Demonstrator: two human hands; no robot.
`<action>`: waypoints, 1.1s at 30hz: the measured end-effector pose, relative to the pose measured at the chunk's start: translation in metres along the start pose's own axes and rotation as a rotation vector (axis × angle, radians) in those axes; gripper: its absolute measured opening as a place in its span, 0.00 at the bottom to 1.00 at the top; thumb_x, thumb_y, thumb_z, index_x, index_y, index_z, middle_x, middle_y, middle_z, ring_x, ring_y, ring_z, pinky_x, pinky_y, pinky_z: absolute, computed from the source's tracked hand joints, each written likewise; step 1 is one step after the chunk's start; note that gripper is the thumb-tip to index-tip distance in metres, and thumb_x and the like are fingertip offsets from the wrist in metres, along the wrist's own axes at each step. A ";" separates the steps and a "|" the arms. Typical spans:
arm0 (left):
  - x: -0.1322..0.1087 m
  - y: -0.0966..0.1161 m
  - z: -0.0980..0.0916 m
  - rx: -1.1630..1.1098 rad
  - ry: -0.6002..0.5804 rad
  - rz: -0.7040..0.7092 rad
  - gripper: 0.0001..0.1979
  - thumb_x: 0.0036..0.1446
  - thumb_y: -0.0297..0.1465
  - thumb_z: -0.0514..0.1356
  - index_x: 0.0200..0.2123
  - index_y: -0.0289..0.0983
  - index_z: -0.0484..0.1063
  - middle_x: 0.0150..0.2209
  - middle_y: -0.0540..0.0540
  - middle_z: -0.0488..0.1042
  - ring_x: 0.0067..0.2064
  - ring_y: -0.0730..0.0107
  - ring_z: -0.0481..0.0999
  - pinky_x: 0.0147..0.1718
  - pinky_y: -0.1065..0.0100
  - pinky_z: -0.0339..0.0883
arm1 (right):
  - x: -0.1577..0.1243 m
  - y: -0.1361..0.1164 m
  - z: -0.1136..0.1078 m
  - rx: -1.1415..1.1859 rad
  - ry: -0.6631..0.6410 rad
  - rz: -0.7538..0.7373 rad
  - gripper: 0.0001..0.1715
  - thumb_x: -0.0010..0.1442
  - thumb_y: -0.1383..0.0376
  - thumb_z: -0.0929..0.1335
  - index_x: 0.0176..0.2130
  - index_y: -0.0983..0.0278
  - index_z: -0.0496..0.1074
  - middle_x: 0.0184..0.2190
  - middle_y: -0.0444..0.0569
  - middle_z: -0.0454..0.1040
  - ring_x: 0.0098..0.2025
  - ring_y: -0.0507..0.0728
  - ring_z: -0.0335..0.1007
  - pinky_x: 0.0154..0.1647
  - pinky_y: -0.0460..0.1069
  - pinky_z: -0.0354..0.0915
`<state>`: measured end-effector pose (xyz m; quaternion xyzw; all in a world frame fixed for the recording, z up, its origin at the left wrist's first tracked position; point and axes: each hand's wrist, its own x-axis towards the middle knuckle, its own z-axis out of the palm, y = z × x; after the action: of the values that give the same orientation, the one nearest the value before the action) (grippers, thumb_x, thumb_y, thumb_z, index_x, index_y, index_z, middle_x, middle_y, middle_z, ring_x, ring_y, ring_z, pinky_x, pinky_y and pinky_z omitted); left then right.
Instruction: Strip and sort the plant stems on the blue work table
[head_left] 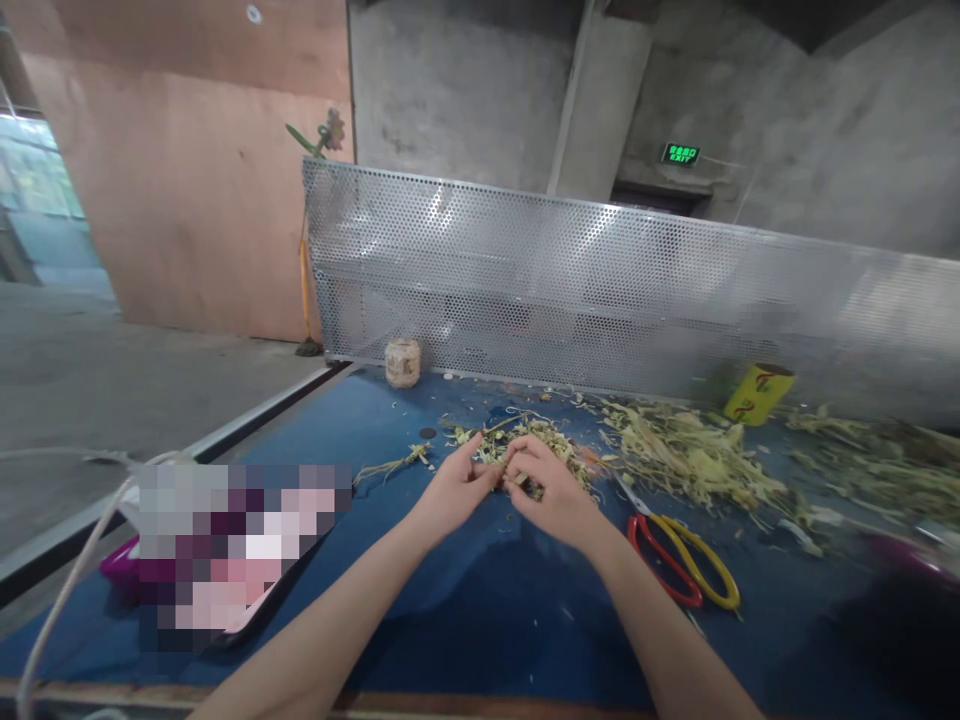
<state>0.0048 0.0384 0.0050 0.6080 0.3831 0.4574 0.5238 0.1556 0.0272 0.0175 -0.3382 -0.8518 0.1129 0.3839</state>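
Observation:
Over a heap of dried yellow-green plant pieces [559,440], my left hand [456,492] and my right hand [553,492] meet at the fingertips. Both hands are closed in a pinch, with a small greenish plant piece [520,479] showing between the fingers; its exact shape is hidden. A thin bundle of dried stems [394,463] lies left of my left hand. To the right of my right hand rest scissors [679,555] with one red and one yellow handle, their blades pointing toward the heap.
A blue table [480,620] carries a larger pile of pale stalks [694,460] at the right. A yellow can [759,393] and a whitish roll-shaped object [403,363] stand by the perforated metal screen [510,280]. A white cable [82,560] and a blurred-out pink object [262,560] are at left.

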 end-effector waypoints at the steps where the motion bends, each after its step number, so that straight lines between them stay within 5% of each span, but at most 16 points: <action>1: 0.000 0.000 0.000 -0.003 0.006 -0.002 0.36 0.46 0.32 0.58 0.57 0.28 0.46 0.18 0.56 0.64 0.21 0.78 0.60 0.22 0.74 0.52 | 0.000 0.000 0.000 -0.019 0.009 0.000 0.05 0.50 0.73 0.61 0.28 0.63 0.61 0.36 0.47 0.61 0.37 0.52 0.60 0.39 0.47 0.60; 12: -0.004 0.008 0.003 -0.138 0.076 -0.144 0.35 0.48 0.29 0.56 0.57 0.28 0.45 0.25 0.50 0.69 0.28 0.72 0.69 0.23 0.73 0.60 | -0.001 0.005 -0.001 -0.106 -0.021 -0.103 0.19 0.58 0.70 0.57 0.48 0.60 0.63 0.45 0.50 0.65 0.48 0.53 0.60 0.50 0.51 0.59; 19: -0.002 0.011 0.002 -0.171 0.081 -0.083 0.31 0.47 0.26 0.55 0.55 0.28 0.47 0.19 0.53 0.67 0.21 0.76 0.65 0.18 0.75 0.57 | -0.001 0.007 -0.001 -0.291 -0.108 -0.214 0.25 0.60 0.69 0.55 0.56 0.62 0.53 0.52 0.50 0.62 0.53 0.53 0.55 0.53 0.53 0.56; 26: -0.002 0.013 0.002 -0.345 0.036 -0.119 0.14 0.43 0.29 0.60 0.35 0.32 0.66 0.19 0.51 0.67 0.19 0.78 0.65 0.15 0.76 0.56 | -0.002 0.001 -0.002 -0.605 -0.208 -0.209 0.37 0.54 0.64 0.61 0.60 0.66 0.44 0.60 0.49 0.46 0.52 0.62 0.51 0.52 0.59 0.52; 33: 0.000 0.009 0.000 -0.421 0.038 -0.231 0.04 0.42 0.26 0.60 0.25 0.32 0.67 0.17 0.51 0.67 0.20 0.80 0.66 0.16 0.79 0.57 | -0.001 0.006 -0.002 -0.763 -0.193 -0.264 0.31 0.57 0.69 0.58 0.59 0.60 0.47 0.60 0.45 0.48 0.50 0.61 0.52 0.49 0.60 0.51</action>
<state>0.0043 0.0367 0.0141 0.4287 0.3561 0.4757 0.6805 0.1603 0.0309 0.0159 -0.3318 -0.9007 -0.2299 0.1606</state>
